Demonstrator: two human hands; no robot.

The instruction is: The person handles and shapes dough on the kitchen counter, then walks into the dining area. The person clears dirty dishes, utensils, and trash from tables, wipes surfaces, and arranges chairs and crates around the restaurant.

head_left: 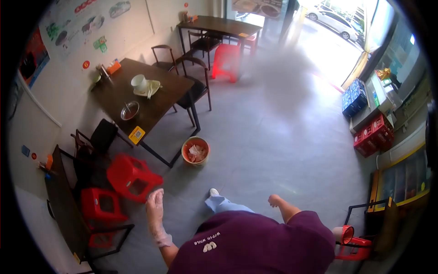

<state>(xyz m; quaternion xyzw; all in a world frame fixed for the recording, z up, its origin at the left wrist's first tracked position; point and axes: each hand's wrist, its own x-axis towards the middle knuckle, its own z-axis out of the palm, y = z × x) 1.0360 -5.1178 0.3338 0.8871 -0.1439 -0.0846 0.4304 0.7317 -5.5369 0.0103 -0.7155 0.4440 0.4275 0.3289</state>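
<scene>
My left hand [156, 212], in a clear plastic glove, hangs beside a red plastic stool [132, 177]. Its fingers point forward, stretched out close together, and nothing shows in them. My right hand [274, 201] is bare and held out over the grey floor [255, 160]. Its fingers look curled in, with no object visible. Ahead on the left, a dark wooden table [157, 107] carries a white bowl [139, 83], a pale plate [154, 88] with a spoon, and a small bowl [130, 110] with dark reddish contents and a utensil. Both hands are apart from this table.
An orange-rimmed waste bucket [196, 151] with crumpled tissues stands by the table leg. Black-seated chairs [198, 86] and another red stool [226, 63] are farther ahead. Red crates [374, 134] and blue drink packs [354, 97] line the right side near the bright doorway.
</scene>
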